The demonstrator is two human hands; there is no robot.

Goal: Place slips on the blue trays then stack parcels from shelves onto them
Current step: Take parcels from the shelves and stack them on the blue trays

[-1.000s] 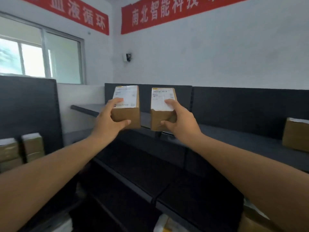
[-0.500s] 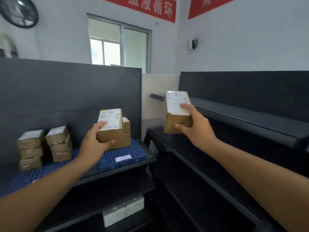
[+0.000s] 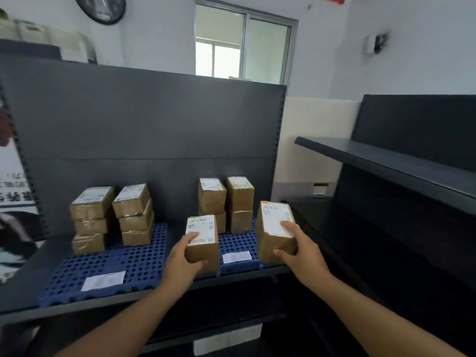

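Partly, the left hand (image 3: pixel 183 264) hides its parcel's (image 3: pixel 202 240) lower corner.

Brown parcels (image 3: pixel 202 243), perforated blue trays (image 3: pixel 128 264)

Parcels (image 3: pixel 134 199): brown cardboard wrapped in clear tape, slightly glossy and wrinkled, white paper labels on top. Blue trays (image 3: pixel 134 264): perforated moulded plastic, dull sheen. Slips (image 3: pixel 103 280): plain white paper, matt. Shelf (image 3: pixel 23 287) and back panel (image 3: pixel 154 124): dark grey painted metal, smooth, matt. Wall (image 3: pixel 417 47): white paint, matt.
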